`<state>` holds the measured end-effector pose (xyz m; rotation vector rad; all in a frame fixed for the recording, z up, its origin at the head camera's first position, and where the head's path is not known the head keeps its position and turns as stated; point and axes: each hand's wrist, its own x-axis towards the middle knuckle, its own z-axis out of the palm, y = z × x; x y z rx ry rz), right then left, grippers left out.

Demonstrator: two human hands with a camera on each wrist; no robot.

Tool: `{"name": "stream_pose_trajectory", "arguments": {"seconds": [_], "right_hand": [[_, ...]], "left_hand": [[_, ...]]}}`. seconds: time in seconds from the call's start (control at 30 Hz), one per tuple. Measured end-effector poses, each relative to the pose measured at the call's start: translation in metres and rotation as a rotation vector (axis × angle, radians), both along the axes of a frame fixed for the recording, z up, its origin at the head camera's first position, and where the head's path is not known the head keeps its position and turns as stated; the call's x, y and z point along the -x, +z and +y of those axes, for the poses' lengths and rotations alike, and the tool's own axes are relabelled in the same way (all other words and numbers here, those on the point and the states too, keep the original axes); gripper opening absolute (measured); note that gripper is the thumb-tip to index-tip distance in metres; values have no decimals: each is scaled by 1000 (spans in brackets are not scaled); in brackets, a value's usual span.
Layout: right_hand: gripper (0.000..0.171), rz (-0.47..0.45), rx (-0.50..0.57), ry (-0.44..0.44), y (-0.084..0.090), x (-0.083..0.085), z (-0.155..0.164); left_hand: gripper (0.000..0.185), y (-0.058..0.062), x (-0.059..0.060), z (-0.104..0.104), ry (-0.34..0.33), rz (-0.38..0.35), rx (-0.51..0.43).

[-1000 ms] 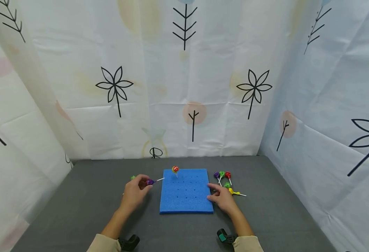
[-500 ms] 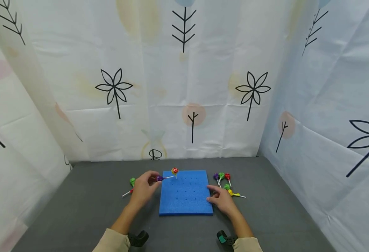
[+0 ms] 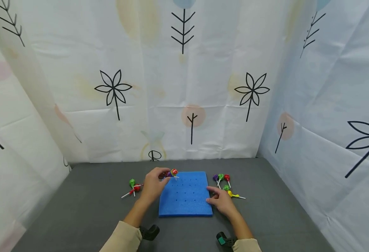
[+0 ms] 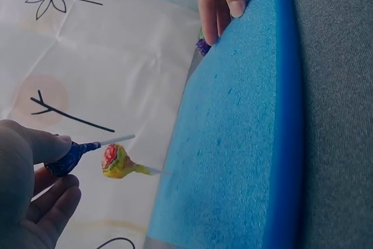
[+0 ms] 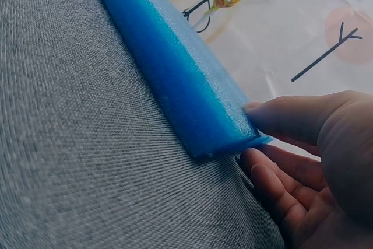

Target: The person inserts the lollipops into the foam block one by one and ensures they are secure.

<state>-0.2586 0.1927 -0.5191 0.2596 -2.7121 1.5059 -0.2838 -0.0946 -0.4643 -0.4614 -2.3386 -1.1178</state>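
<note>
My left hand (image 3: 153, 183) pinches a purple lollipop (image 4: 65, 159) by its wrapped candy end, the white stick pointing right. It is raised over the far left of a blue foam board (image 3: 185, 204) dotted with small holes. A red-and-yellow lollipop (image 4: 118, 162) stands in the board at its far left, stick down, close beside the held one. With thumb on top and fingers at the side, my right hand (image 3: 221, 200) grips the board's right edge; in the right wrist view the thumb (image 5: 285, 115) touches the board near its corner.
Left of the board lie a green lollipop (image 3: 132, 182) and red lollipops (image 3: 137, 188) with crossed sticks. To the right are purple (image 3: 215, 177), green (image 3: 220, 176), red (image 3: 227, 177) and yellow (image 3: 229, 193) ones. A patterned white curtain (image 3: 159, 122) encloses the grey table (image 3: 93, 206).
My left hand has carried the purple lollipop right and away from me, from beside the board to over its far left, uncovering the lollipops at left. The right hand stays at the board's edge.
</note>
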Motion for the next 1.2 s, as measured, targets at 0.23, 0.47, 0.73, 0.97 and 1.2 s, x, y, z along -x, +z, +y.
{"name": "stream_pose_trajectory", "arguments": {"seconds": [0.23,0.47,0.73,0.97,1.2], "right_hand": [[45,3,0,-9,1,0,-2],[44,-1,0,-17,1,1,-1],[45,-6,1,-11,-1,0,-2],[45,1,-2,-7,1,1,-1],[45,-4,-3,-2,0,1,0]], "left_hand": [[30,-2,6,6,-38,25,55],[32,4,11,15,-39,39,161],[27,5,21,23,12,159,350],[26,7,33,30,40,186,397],[22,6,41,34,46,140,419]]}}
